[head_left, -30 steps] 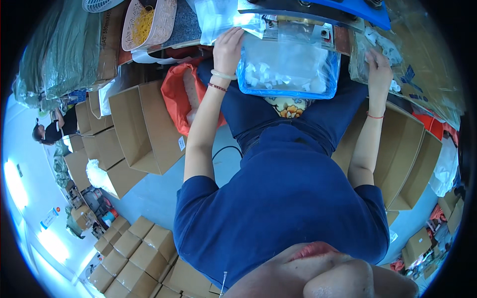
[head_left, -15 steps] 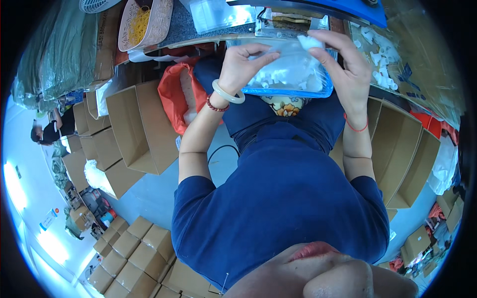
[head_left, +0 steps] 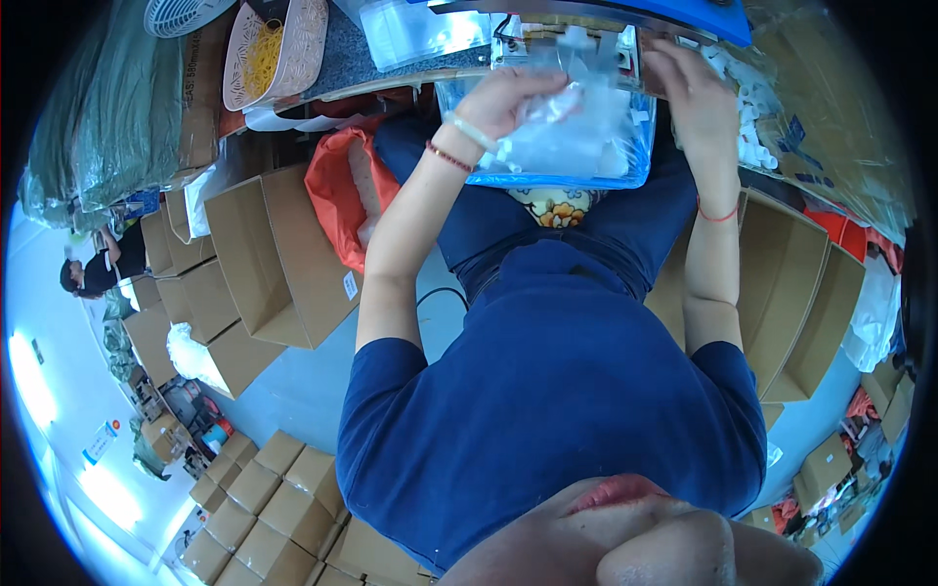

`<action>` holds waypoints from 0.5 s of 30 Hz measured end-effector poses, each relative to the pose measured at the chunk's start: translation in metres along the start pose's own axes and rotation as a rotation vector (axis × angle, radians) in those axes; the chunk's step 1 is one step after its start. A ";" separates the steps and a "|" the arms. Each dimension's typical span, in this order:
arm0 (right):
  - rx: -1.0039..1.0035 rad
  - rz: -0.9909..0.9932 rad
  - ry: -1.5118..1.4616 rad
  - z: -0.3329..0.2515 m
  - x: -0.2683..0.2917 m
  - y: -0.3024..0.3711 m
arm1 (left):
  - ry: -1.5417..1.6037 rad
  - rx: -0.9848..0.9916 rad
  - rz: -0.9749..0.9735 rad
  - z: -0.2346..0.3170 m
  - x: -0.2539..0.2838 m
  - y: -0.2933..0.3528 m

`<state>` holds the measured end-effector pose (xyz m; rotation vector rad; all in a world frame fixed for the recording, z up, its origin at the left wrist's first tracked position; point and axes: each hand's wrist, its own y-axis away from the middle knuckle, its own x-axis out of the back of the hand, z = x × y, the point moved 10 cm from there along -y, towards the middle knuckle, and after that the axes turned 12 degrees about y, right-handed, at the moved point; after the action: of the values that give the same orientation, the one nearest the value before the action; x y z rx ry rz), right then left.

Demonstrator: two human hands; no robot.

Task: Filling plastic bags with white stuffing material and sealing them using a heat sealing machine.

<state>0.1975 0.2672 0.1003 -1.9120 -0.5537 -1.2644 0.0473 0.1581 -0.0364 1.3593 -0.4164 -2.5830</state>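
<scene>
My left hand (head_left: pixel 500 101) is closed on a clear plastic bag (head_left: pixel 578 132), which is smeared by motion. Whether anything lies inside the bag, I cannot make out. Below it, a blue-rimmed bin (head_left: pixel 562 183) with whitish contents rests over my lap. My right hand (head_left: pixel 699 93) is apart from the bag, beside the heap of white plastic fittings (head_left: pixel 750 115) at the right of the bench. Its fingers are blurred, so their hold cannot be read.
A pink basket (head_left: pixel 305 61) of yellow rubber bands stands at the bench's left, beside flat clear bags (head_left: pixel 410 31). A blue-topped machine (head_left: pixel 684 15) is ahead. Open cartons (head_left: pixel 256 244) and a red sack (head_left: pixel 327 195) flank me; a person (head_left: pixel 107 264) is far left.
My right hand has let go of the white piece and moved right to the fittings. My left hand has moved slightly right with the bag, now swinging in front of the machine.
</scene>
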 end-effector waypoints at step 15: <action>-0.452 0.095 -0.219 0.101 -0.020 0.042 | -1.862 -0.889 0.319 0.084 0.061 0.044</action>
<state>0.2769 0.3220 0.0448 -2.4419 -0.2939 -1.1981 -0.0547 0.1114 -0.0235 -1.3677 0.3188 -2.2937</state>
